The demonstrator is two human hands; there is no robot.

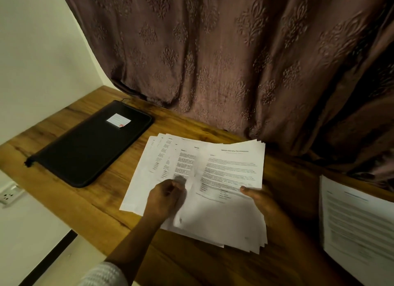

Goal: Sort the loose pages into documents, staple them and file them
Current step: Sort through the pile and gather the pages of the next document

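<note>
A fanned stack of loose printed pages (230, 170) is in the middle of the wooden desk (91, 200). My right hand (259, 198) grips the stack at its right edge, thumb on the top sheet. My left hand (164, 198) pinches the lower left edge of the top sheet, which is blurred and bent upward. Further sheets spread out to the left underneath. A black zipped file folder (89, 145) with a white label lies closed at the left. A separate set of printed pages (358, 221) lies at the desk's right edge.
A brown patterned curtain (234, 62) hangs right behind the desk and touches its back edge. A white wall (38, 51) is at the left, with a wall socket (9, 197) below the desk's left end. The desk's near edge runs diagonally under my left arm.
</note>
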